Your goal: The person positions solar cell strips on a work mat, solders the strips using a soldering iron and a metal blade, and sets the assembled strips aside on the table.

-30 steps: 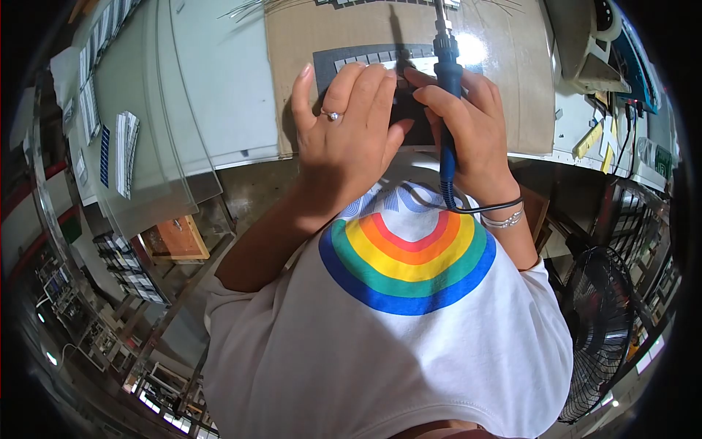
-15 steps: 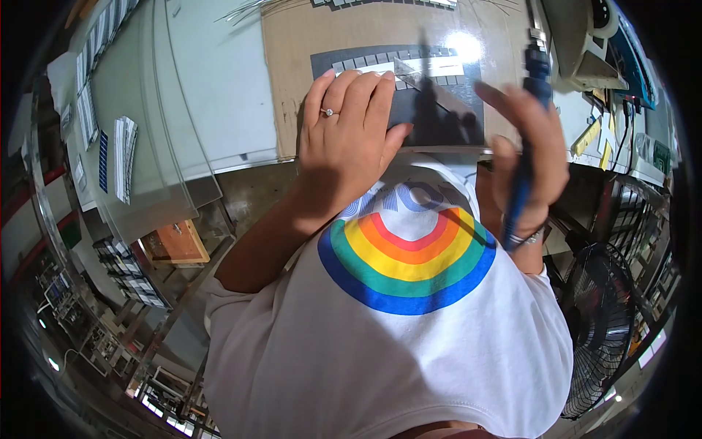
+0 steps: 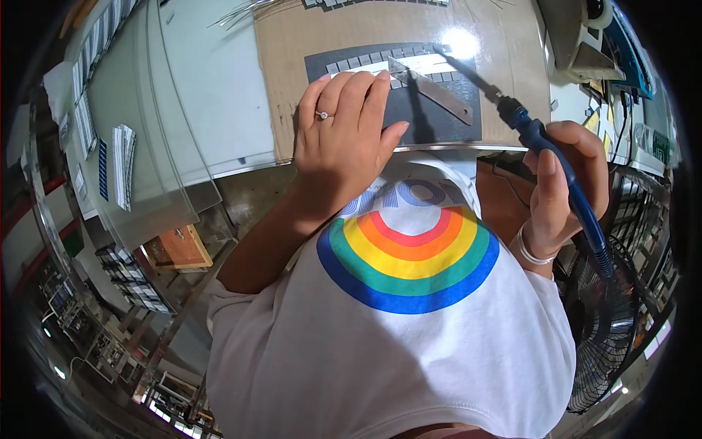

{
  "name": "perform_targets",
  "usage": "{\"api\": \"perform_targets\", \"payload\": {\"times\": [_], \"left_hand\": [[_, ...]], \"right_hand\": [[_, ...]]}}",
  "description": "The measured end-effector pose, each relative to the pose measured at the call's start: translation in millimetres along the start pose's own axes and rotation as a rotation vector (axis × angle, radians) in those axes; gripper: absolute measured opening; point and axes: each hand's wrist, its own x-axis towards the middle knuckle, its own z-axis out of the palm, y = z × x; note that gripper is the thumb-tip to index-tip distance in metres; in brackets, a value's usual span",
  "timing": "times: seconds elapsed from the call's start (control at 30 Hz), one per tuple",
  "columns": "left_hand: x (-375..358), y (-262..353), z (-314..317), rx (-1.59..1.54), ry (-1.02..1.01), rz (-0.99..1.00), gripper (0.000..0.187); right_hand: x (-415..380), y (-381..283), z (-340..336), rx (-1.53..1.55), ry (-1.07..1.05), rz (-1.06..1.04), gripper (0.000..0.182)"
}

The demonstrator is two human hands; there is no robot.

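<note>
My left hand [image 3: 344, 121] lies flat with its fingers out, their tips pressing the left part of a white strip [image 3: 431, 64] edged with small grey squares. Beneath the strip is a dark grey board [image 3: 439, 132]. A flat metal blade [image 3: 442, 96], pointed at one end and with a hole at the other, slants across the strip. In my right hand [image 3: 567, 179] is a blue-handled soldering iron [image 3: 537, 135], gripped between thumb and fingers. Its metal tip points up and left, near the strip's right end; whether it touches cannot be told.
Under the board lies a brown sheet [image 3: 285, 80], with another squared strip [image 3: 380, 4] and thin wires at the back. Glass panes [image 3: 157, 146] and striped strips [image 3: 123, 168] are at left. A beige machine [image 3: 585, 51] stands right; a black fan [image 3: 603, 322] is below.
My right hand has moved right, and the soldering iron has swung from nearly upright to slanting left, its tip now near the strip. My left hand has stayed on the strip.
</note>
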Motion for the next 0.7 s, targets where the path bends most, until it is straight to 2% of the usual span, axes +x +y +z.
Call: {"api": "perform_targets", "payload": {"times": [0.1,0.2,0.4,0.6,0.7], "left_hand": [[0,0,-1,-0.001,0.001,0.005,0.057],[0,2,-4,-0.108,-0.033,-0.038,0.058],[0,2,-4,-0.111,-0.029,-0.030,0.058],[-1,-1,-1,-0.021,0.009,0.021,0.055],[0,-1,-1,-0.013,0.005,0.019,0.055]], "right_hand": [[0,4,-5,0.010,-0.087,0.021,0.027],[1,5,-1,-0.022,-0.106,0.010,0.026],[1,8,2,-0.002,-0.156,0.038,0.024],[1,10,2,-0.025,-0.230,0.001,0.024],[2,15,2,-0.067,-0.295,-0.093,0.024]]}}
